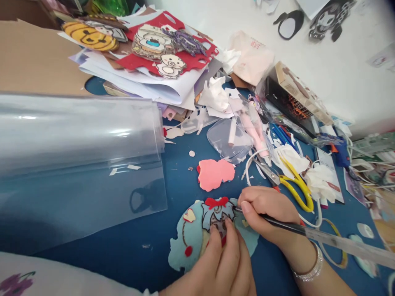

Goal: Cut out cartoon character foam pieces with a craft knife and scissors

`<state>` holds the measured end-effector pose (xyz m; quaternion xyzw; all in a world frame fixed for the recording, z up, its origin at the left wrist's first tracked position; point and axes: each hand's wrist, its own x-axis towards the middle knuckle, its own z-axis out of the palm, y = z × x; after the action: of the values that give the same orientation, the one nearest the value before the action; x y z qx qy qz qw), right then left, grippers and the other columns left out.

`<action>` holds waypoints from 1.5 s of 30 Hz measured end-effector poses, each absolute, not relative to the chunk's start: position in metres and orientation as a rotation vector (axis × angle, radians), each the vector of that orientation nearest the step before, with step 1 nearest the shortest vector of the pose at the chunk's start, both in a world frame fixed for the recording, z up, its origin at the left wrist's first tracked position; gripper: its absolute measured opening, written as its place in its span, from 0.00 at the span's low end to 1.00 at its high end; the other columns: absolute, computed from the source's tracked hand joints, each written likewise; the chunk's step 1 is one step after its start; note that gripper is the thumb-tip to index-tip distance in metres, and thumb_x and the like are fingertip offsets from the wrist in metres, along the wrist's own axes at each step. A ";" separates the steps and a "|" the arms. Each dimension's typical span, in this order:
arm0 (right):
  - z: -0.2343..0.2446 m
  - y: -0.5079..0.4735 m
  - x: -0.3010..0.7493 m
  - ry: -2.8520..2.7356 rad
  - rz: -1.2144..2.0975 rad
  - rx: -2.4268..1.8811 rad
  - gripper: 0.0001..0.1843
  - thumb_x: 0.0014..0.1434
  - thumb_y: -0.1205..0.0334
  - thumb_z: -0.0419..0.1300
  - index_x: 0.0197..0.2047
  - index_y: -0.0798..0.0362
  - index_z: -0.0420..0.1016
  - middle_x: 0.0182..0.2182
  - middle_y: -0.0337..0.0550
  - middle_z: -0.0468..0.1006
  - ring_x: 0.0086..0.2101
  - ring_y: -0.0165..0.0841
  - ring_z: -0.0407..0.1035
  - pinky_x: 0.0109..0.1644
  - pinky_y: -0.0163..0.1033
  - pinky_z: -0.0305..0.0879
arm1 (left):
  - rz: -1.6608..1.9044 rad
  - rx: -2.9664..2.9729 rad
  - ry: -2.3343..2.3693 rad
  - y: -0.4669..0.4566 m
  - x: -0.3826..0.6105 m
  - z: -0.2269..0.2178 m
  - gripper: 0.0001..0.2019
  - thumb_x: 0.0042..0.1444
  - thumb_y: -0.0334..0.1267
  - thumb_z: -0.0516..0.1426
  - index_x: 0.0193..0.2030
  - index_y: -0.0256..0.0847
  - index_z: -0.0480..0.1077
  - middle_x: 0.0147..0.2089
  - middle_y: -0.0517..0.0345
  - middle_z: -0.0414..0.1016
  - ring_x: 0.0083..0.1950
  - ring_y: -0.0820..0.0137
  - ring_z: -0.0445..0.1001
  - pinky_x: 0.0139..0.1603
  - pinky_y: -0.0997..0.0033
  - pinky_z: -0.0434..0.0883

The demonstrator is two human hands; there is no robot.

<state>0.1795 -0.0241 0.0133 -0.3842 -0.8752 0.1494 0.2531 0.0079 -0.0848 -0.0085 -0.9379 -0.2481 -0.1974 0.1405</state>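
Note:
A light-blue felt figure (182, 234) with a red bow, dark hair outlines and a small heart patch lies on the blue table. My left hand (225, 263) holds it in place, its fingertips resting over the face and hiding part of it. My right hand (268, 209) is closed around a long pen (286, 224) with a black front and translucent barrel. The pen's tip touches or nearly touches the right edge of the figure's hair. Just above sits a pink felt cutout (216, 174).
Clear plastic sheeting (77, 135) covers the left side. Yellow-handled scissors (293, 181) and crumpled tissue (322, 183) lie right of my hands. Behind are stacked papers (173, 90) with felt pieces, a pink bag (251, 57), a box (296, 94) and a blue glue gun (341, 152).

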 end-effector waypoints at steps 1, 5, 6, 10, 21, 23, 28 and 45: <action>0.013 -0.024 0.179 -2.375 0.406 -1.049 0.19 0.56 0.75 0.49 0.18 0.50 0.50 0.14 0.37 0.68 0.18 0.27 0.65 0.23 0.32 0.61 | -0.570 -2.712 -0.721 -0.085 0.008 -0.008 0.13 0.60 0.30 0.43 0.42 0.40 0.68 0.47 0.57 0.74 0.48 0.62 0.72 0.46 0.59 0.64; 0.014 -0.024 0.179 -2.396 0.372 -1.065 0.18 0.56 0.75 0.48 0.18 0.50 0.50 0.15 0.38 0.70 0.19 0.27 0.67 0.23 0.32 0.62 | -0.538 -2.716 -0.716 -0.085 0.008 -0.008 0.14 0.60 0.29 0.43 0.42 0.40 0.67 0.48 0.57 0.73 0.48 0.63 0.72 0.46 0.59 0.64; 0.014 -0.024 0.178 -2.409 0.348 -1.067 0.18 0.56 0.75 0.48 0.18 0.50 0.51 0.15 0.39 0.70 0.18 0.27 0.67 0.22 0.32 0.62 | -0.533 -2.717 -0.712 -0.085 0.007 -0.007 0.13 0.60 0.29 0.43 0.42 0.40 0.67 0.49 0.57 0.73 0.49 0.62 0.72 0.47 0.59 0.64; 0.017 -0.024 0.178 -2.425 0.317 -1.086 0.18 0.56 0.74 0.48 0.17 0.50 0.52 0.16 0.39 0.71 0.19 0.28 0.68 0.22 0.32 0.63 | -0.537 -2.721 -0.693 -0.085 0.007 -0.007 0.11 0.60 0.30 0.43 0.40 0.41 0.65 0.49 0.57 0.73 0.49 0.62 0.71 0.47 0.58 0.65; 0.015 -0.023 0.178 -2.329 0.427 -1.054 0.18 0.54 0.77 0.49 0.19 0.50 0.50 0.16 0.35 0.67 0.19 0.27 0.67 0.22 0.32 0.62 | -0.567 -2.738 -0.712 -0.086 0.007 -0.008 0.13 0.60 0.29 0.42 0.39 0.41 0.67 0.49 0.57 0.73 0.48 0.62 0.72 0.46 0.58 0.65; 0.015 -0.024 0.178 -2.304 0.449 -1.053 0.18 0.55 0.77 0.49 0.20 0.50 0.50 0.16 0.34 0.66 0.19 0.27 0.67 0.23 0.32 0.62 | -0.575 -2.732 -0.718 -0.086 0.007 -0.009 0.14 0.60 0.28 0.42 0.38 0.40 0.68 0.48 0.57 0.74 0.48 0.62 0.73 0.46 0.58 0.65; 0.016 -0.025 0.178 -2.310 0.436 -1.070 0.18 0.55 0.77 0.49 0.20 0.50 0.49 0.17 0.35 0.68 0.19 0.26 0.67 0.22 0.32 0.61 | -0.571 -2.729 -0.721 -0.086 0.008 -0.009 0.14 0.60 0.29 0.42 0.38 0.40 0.68 0.48 0.57 0.74 0.48 0.62 0.73 0.45 0.58 0.65; 0.017 -0.026 0.179 -2.340 0.398 -1.096 0.16 0.54 0.75 0.50 0.19 0.50 0.52 0.16 0.36 0.70 0.19 0.27 0.69 0.23 0.31 0.64 | -0.516 -2.750 -0.706 -0.087 0.007 -0.008 0.10 0.60 0.35 0.46 0.40 0.41 0.68 0.50 0.54 0.72 0.49 0.59 0.71 0.46 0.55 0.64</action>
<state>0.1785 -0.0256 0.0166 -0.4048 -0.8641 0.1471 0.2605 0.0069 -0.0868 -0.0076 -0.9452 -0.2427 -0.1773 0.1277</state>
